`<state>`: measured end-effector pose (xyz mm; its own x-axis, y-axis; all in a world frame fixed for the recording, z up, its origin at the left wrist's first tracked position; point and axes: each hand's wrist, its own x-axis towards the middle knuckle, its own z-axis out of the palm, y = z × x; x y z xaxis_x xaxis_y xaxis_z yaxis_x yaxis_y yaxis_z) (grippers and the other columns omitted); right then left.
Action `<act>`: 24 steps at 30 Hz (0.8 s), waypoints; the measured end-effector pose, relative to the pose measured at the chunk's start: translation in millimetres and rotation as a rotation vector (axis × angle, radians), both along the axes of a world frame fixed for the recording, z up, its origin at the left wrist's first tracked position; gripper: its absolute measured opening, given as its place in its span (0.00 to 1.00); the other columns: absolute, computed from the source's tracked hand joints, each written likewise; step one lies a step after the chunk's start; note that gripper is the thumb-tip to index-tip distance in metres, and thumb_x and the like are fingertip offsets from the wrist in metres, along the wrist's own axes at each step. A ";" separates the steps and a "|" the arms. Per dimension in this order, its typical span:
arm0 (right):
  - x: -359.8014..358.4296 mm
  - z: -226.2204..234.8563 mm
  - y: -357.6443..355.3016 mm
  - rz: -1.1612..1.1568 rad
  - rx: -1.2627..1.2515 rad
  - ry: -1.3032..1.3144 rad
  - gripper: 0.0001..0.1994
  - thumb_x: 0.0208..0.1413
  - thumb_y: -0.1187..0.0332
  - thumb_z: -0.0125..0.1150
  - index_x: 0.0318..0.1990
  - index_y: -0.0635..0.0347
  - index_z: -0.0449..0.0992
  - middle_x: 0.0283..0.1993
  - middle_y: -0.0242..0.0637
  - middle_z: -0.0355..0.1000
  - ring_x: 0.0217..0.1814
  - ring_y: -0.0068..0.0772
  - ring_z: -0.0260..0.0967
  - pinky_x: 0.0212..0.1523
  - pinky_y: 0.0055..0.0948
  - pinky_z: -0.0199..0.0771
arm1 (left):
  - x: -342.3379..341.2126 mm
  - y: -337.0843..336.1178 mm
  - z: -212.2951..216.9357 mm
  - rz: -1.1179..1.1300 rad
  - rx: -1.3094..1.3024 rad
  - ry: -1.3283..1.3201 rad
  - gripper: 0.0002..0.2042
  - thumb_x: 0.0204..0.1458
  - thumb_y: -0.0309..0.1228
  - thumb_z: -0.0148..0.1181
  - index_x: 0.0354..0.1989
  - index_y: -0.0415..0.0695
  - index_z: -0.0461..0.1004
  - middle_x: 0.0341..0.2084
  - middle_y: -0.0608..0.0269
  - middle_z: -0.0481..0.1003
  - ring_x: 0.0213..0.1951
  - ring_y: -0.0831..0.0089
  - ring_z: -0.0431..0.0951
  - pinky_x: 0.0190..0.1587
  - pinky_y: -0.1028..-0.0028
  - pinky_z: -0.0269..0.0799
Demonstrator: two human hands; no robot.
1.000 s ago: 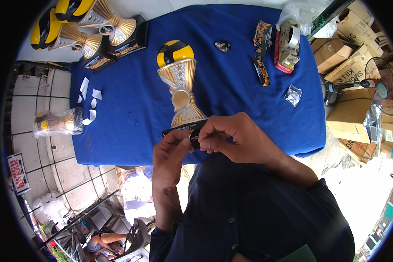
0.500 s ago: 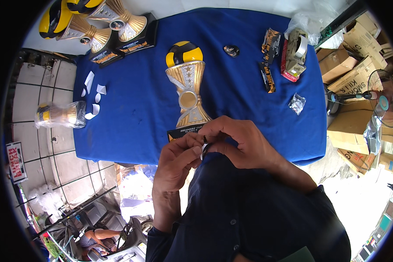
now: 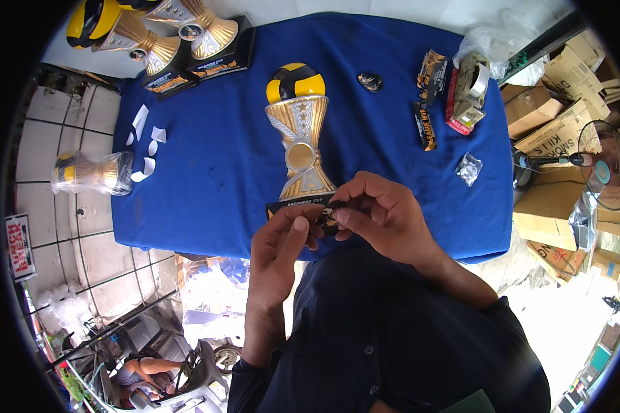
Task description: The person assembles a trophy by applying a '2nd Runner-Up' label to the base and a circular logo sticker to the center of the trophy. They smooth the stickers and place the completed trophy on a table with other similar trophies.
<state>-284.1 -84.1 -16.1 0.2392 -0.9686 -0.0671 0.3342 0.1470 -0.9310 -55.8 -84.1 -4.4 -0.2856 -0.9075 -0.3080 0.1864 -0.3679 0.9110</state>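
My right hand [image 3: 386,217] pinches a small round dark sticker [image 3: 328,215] between thumb and fingers. Close beside it, my left hand [image 3: 279,244] has its fingers curled and its thumb over them; whatever they hold is hidden. Just beyond both hands a gold and silver trophy [image 3: 303,127] lies on the blue cloth, topped by a yellow and black volleyball [image 3: 296,83]. A plain gold round recess [image 3: 300,157] shows on its stem. My hands partly cover its black base [image 3: 293,205]. Another round dark sticker [image 3: 370,82] lies farther back, right of the ball.
Two similar trophies [image 3: 155,51] stand at the back left. White paper scraps [image 3: 141,120] and a plastic-wrapped trophy [image 3: 93,173] lie leftward. On the right are black and orange labels [image 3: 426,125], a tape dispenser [image 3: 468,96], a crumpled clear wrapper [image 3: 469,168], cardboard boxes [image 3: 548,206] and a fan [image 3: 603,165].
The white edge between my fingertips has gone from sight, and the dark sticker's face now shows. My left thumb has moved away from it. The whole view has shifted slightly.
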 end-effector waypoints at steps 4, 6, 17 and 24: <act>8.0 -1.1 -1.0 -0.077 0.066 -0.060 0.08 0.75 0.79 0.66 0.56 0.70 0.78 0.48 0.38 0.84 0.48 0.21 0.85 0.49 0.25 0.89 | -21.0 14.3 3.7 0.103 -0.190 0.078 0.13 0.73 0.20 0.64 0.63 0.33 0.80 0.54 0.52 0.86 0.58 0.69 0.85 0.62 0.71 0.80; 11.4 0.9 1.2 -0.083 0.069 -0.032 0.08 0.75 0.80 0.66 0.56 0.69 0.79 0.48 0.37 0.84 0.49 0.21 0.85 0.48 0.24 0.88 | -25.6 16.7 -3.3 0.172 -0.197 0.014 0.15 0.71 0.16 0.65 0.64 0.33 0.79 0.56 0.50 0.86 0.63 0.66 0.85 0.66 0.68 0.80; -13.1 -1.4 -4.3 0.045 -0.344 0.224 0.17 0.67 0.90 0.62 0.59 0.64 0.83 0.48 0.38 0.82 0.50 0.30 0.83 0.48 0.31 0.83 | -13.2 11.5 8.4 0.129 -0.747 -0.608 0.15 0.54 0.12 0.76 0.49 0.39 0.88 0.42 0.56 0.88 0.48 0.59 0.88 0.51 0.64 0.83; -14.8 -6.6 -9.8 -0.011 -0.605 0.326 0.18 0.57 0.91 0.66 0.51 0.63 0.85 0.47 0.42 0.83 0.47 0.38 0.84 0.48 0.32 0.81 | -11.5 17.5 8.0 0.039 -0.464 -0.297 0.15 0.60 0.11 0.73 0.54 0.35 0.85 0.47 0.57 0.88 0.51 0.70 0.87 0.55 0.70 0.82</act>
<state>-298.9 -93.9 -22.7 0.2885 -0.8606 0.4197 0.0214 -0.4325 -0.9014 -67.3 -66.6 3.7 -0.2112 -0.9753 0.0641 -0.0979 0.0863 0.9914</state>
